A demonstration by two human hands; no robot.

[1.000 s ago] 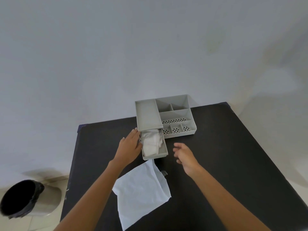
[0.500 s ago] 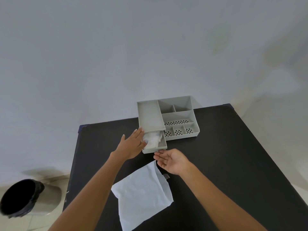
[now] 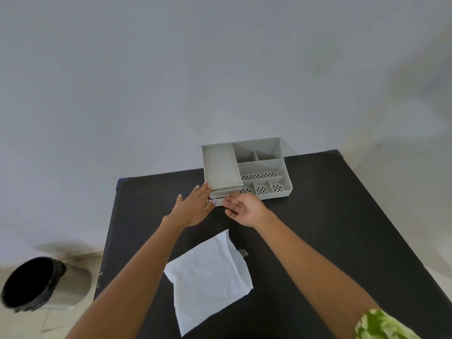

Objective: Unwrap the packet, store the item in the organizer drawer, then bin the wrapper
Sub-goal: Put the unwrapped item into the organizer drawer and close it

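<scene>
A grey plastic organizer (image 3: 259, 165) with several compartments stands at the far edge of the black table (image 3: 330, 216). Its drawer (image 3: 221, 195) on the left side is pushed almost fully in, so the white item inside is hidden. My left hand (image 3: 193, 206) lies flat with fingers spread against the drawer's left front corner. My right hand (image 3: 244, 209), palm up and fingers apart, touches the drawer front. A white paper wrapper (image 3: 208, 277) lies flat on the table between my forearms.
A bin with a black liner (image 3: 29, 282) stands on the floor to the left of the table. A small grey scrap (image 3: 243, 252) lies by the wrapper's right edge. A plain wall rises right behind the table.
The drawer, open with the white item showing a second ago, has slid back into the organizer. My right hand came forward and pushed on its front while my left stayed beside it.
</scene>
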